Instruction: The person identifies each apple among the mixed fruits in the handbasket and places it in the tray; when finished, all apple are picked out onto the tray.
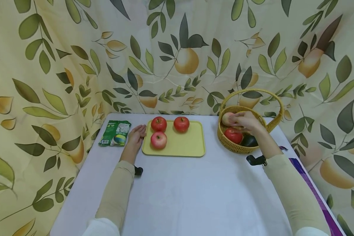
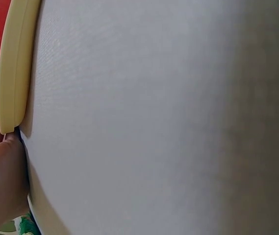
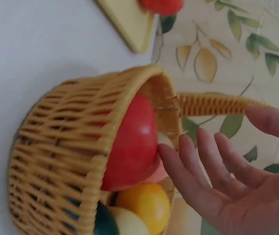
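My left hand [image 1: 136, 135] rests against the left edge of the yellow tray [image 1: 183, 147], its fingertips touching the rim. Three red apples are on that tray: two at the back, such as the right one [image 1: 181, 124], and a pinker apple [image 1: 158, 140] in front. Over the wicker basket [image 1: 234, 148] reaches my right hand [image 1: 246, 120], fingers loosely extended beside a pale pinkish round fruit [image 1: 227, 119]. In the right wrist view those fingers are spread and grip nothing. Inside the basket lie a red fruit [image 3: 134, 144], a yellow-orange fruit [image 3: 146, 205] and a dark eggplant-like item [image 1: 249, 140].
A green printed packet [image 1: 115, 133] lies left of the tray. The basket's tall handle [image 1: 250, 90] arches above its opening. Along the table's right edge runs a purple strip [image 1: 312, 193]. A leaf-patterned curtain [image 1: 177, 82] hangs behind the white table [image 1: 194, 190].
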A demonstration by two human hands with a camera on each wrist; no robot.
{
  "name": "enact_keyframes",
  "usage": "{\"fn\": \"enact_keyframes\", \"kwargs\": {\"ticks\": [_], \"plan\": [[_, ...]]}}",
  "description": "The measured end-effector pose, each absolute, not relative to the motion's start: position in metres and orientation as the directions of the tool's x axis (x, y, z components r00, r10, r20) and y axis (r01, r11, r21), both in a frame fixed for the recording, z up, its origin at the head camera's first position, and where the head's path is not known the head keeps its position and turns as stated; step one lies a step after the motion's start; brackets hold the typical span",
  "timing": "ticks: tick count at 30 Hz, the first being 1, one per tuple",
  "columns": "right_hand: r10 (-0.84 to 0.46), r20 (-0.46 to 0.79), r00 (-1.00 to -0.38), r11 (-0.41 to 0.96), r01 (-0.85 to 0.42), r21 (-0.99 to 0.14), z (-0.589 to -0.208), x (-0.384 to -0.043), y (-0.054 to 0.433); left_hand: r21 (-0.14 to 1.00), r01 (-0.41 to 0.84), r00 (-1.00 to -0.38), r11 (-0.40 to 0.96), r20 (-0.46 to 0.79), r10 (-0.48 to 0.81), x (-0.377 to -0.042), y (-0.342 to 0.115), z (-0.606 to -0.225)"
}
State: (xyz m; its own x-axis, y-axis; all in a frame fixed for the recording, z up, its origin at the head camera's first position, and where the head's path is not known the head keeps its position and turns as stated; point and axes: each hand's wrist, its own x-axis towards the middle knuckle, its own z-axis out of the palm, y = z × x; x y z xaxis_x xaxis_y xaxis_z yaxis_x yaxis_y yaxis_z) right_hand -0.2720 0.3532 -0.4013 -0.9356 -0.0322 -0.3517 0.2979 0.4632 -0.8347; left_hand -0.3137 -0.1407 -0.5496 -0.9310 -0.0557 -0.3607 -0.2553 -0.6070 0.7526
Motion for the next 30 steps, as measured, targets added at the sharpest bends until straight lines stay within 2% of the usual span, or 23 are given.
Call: {"fn": "enact_keyframes", "kwargs": {"ticks": [7, 18, 30], "plan": [[0.045, -0.373, -0.927, 0.515, 0.341, -0.787, -0.416, -0.268, 0.371, 0.741, -0.260, -0.929, -0.620, -0.367, -0.049, -0.317, -0.140, -0.558], [-0.171, -0.282, -0.944, 0.726, 0.073, -0.684, -0.439, -0.266, 0.377, 0.753, -0.245, -0.929, -0.611, -0.362, -0.074, -0.320, -0.142, -0.558], [-0.166, -0.268, -0.949, 0.801, 0.028, -0.597, -0.450, -0.266, 0.372, 0.744, -0.236, -0.929, -0.625, -0.361, -0.078, -0.319, -0.141, -0.557]]}}
